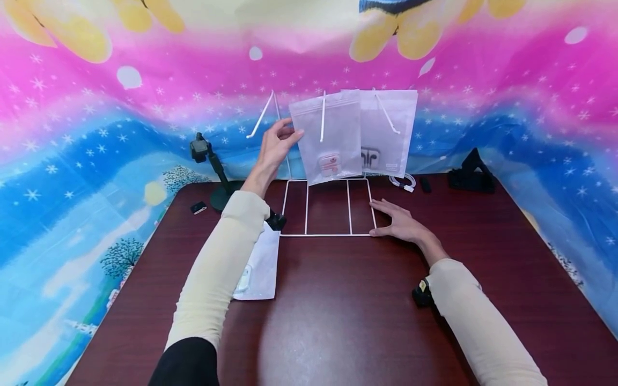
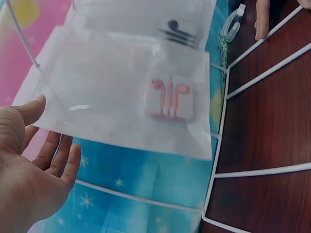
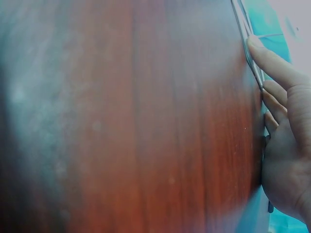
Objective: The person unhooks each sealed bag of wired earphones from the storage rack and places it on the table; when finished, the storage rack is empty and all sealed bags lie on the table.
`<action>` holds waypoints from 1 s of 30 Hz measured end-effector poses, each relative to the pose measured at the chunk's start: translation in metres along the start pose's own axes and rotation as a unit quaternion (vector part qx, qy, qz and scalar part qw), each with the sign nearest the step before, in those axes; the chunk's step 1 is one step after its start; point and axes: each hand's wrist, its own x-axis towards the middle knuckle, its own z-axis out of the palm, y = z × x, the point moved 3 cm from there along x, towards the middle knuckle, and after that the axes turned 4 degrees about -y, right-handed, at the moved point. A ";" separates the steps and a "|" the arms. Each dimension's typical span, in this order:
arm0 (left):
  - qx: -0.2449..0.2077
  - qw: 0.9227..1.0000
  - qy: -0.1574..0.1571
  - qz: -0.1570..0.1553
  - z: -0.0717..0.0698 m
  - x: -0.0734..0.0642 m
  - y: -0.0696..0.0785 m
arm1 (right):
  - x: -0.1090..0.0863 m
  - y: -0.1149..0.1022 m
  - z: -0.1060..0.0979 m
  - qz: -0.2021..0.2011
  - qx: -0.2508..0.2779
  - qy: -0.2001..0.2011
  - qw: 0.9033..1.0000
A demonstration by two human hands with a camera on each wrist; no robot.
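Note:
A white wire rack (image 1: 328,235) stands on the table, with hooks at its top. On its middle hook hangs a frosted zip bag (image 1: 324,123) with pink earphones (image 2: 170,97) in a clear case. My left hand (image 1: 277,143) has its thumb in front of this bag's left edge and its fingers behind, pinching it. Behind and to the right, a second frosted bag (image 1: 393,128) with dark earphones (image 1: 370,157) hangs on the right hook. My right hand (image 1: 401,222) touches the right side of the rack's base, fingers spread and thumb near the front corner.
The left hook (image 1: 260,115) holds no bag. Another bag (image 1: 263,268) lies partly under my left forearm. A black stand (image 1: 217,171) and small dark item (image 1: 198,207) are at left; a coiled white cable (image 1: 404,183) and a black holder (image 1: 472,174) at back right.

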 end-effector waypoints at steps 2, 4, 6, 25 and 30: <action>-0.013 1.000 0.005 0.002 0.001 0.000 0.004 | 0.001 0.000 0.000 -0.001 -0.003 -0.002 1.000; -0.037 0.999 0.010 0.002 0.002 -0.002 0.009 | 0.001 -0.001 0.000 -0.001 -0.006 -0.003 1.000; -0.064 0.998 0.015 0.006 0.002 -0.003 0.013 | 0.002 -0.002 0.000 -0.002 -0.007 -0.004 1.000; -0.025 0.999 0.001 0.028 0.001 -0.054 0.036 | 0.000 -0.002 0.000 -0.001 -0.002 -0.001 1.000; -0.020 0.999 0.012 0.030 -0.001 -0.068 0.036 | -0.001 0.000 0.001 0.000 0.004 0.001 1.000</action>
